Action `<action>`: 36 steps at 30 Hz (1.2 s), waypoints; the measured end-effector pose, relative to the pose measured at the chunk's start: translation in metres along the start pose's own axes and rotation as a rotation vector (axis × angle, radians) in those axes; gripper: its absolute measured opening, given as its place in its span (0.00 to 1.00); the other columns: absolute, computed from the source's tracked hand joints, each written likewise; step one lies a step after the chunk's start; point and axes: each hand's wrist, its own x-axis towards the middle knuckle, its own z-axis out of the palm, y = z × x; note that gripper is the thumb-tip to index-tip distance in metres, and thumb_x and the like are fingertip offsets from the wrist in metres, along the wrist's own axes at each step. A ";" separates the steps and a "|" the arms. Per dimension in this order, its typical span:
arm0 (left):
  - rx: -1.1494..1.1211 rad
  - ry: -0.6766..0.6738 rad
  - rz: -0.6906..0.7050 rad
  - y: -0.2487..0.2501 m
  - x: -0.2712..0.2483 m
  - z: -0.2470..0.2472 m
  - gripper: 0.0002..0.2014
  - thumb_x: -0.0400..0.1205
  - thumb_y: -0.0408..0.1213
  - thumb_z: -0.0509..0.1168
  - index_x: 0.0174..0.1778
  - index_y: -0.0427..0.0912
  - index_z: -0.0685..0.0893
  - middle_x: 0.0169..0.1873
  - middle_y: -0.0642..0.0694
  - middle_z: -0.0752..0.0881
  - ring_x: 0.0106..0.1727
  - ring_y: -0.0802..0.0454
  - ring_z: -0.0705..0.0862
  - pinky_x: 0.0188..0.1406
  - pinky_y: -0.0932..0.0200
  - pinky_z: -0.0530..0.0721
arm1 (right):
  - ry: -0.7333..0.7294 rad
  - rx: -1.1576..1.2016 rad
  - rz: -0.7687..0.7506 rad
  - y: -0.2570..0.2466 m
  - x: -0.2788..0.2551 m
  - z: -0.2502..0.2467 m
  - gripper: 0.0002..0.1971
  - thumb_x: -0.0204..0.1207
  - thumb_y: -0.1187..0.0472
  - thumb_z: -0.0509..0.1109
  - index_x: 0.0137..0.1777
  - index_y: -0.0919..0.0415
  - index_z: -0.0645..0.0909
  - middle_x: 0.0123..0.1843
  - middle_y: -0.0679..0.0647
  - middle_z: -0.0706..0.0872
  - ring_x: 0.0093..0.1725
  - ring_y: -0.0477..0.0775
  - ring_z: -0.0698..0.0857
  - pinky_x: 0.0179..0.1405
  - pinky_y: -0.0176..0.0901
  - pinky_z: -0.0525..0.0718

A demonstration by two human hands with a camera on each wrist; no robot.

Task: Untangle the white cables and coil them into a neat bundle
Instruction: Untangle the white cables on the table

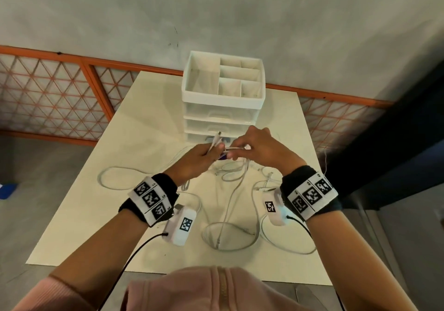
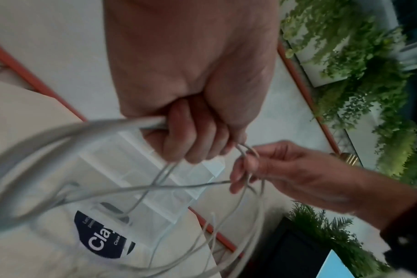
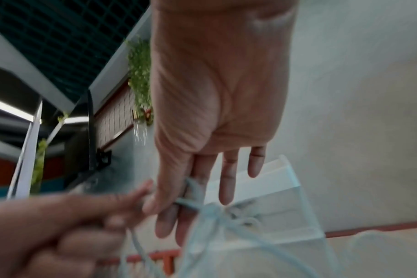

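Observation:
Several white cables (image 1: 230, 214) sprawl in loops over the white table (image 1: 134, 128), and strands rise from them to my two hands above its middle. My left hand (image 1: 204, 154) grips a gathered bunch of white cables (image 2: 160, 173) in its fist, with a plug end sticking up past the knuckles. My right hand (image 1: 252, 146) pinches a small loop of cable (image 2: 246, 152) between thumb and forefinger right beside the left fist. In the right wrist view the cable (image 3: 191, 190) wraps around my right forefinger while the other fingers (image 3: 229, 180) point out straight.
A white drawer organiser (image 1: 223, 99) with an open compartment tray on top stands just behind my hands. A blue-labelled item lies at its foot (image 2: 100, 237). An orange mesh fence (image 1: 60, 94) runs behind the table. Grey floor lies to the left and a dark cabinet to the right.

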 end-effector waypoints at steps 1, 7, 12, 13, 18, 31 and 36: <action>0.018 0.066 0.061 -0.001 0.000 -0.002 0.19 0.86 0.52 0.53 0.43 0.45 0.84 0.22 0.62 0.78 0.24 0.67 0.75 0.29 0.69 0.72 | 0.008 0.015 0.034 0.007 -0.002 0.002 0.09 0.74 0.48 0.73 0.44 0.50 0.89 0.28 0.38 0.79 0.43 0.46 0.73 0.52 0.46 0.63; -0.114 0.366 0.239 0.011 0.003 -0.030 0.20 0.84 0.55 0.58 0.30 0.49 0.64 0.24 0.51 0.61 0.21 0.58 0.60 0.24 0.56 0.59 | -0.049 0.210 0.191 0.062 -0.019 0.037 0.10 0.69 0.67 0.78 0.51 0.66 0.86 0.49 0.59 0.87 0.39 0.40 0.83 0.39 0.20 0.76; -0.274 0.495 0.260 0.011 0.006 -0.055 0.21 0.79 0.61 0.58 0.28 0.52 0.63 0.22 0.53 0.60 0.22 0.55 0.58 0.24 0.56 0.56 | -0.082 0.115 0.334 0.092 -0.038 0.068 0.12 0.75 0.60 0.74 0.53 0.68 0.86 0.49 0.58 0.85 0.50 0.53 0.81 0.50 0.42 0.74; -0.291 0.506 0.262 0.011 0.006 -0.056 0.21 0.80 0.60 0.58 0.27 0.53 0.63 0.21 0.54 0.59 0.21 0.57 0.58 0.24 0.57 0.56 | -0.126 0.085 0.382 0.094 -0.041 0.071 0.14 0.76 0.60 0.73 0.55 0.70 0.85 0.53 0.62 0.84 0.54 0.55 0.81 0.52 0.40 0.71; -0.302 0.502 0.260 0.013 0.006 -0.054 0.21 0.80 0.60 0.58 0.27 0.53 0.63 0.21 0.55 0.59 0.20 0.59 0.57 0.25 0.57 0.56 | -0.316 0.010 0.569 0.101 -0.042 0.073 0.35 0.69 0.59 0.79 0.76 0.60 0.70 0.73 0.65 0.69 0.75 0.64 0.70 0.70 0.46 0.69; -0.312 0.538 0.266 0.034 0.010 -0.045 0.21 0.83 0.54 0.58 0.27 0.51 0.62 0.20 0.56 0.60 0.21 0.56 0.58 0.23 0.60 0.57 | -0.143 0.462 0.206 0.052 0.004 0.063 0.13 0.82 0.55 0.65 0.48 0.66 0.82 0.36 0.50 0.85 0.35 0.33 0.83 0.42 0.28 0.76; -0.214 0.980 -0.048 -0.008 0.008 -0.070 0.21 0.86 0.49 0.55 0.30 0.42 0.72 0.24 0.43 0.73 0.26 0.45 0.71 0.27 0.54 0.68 | -0.273 0.404 0.356 0.093 -0.019 0.079 0.16 0.83 0.52 0.60 0.34 0.55 0.74 0.31 0.49 0.83 0.33 0.43 0.81 0.38 0.30 0.76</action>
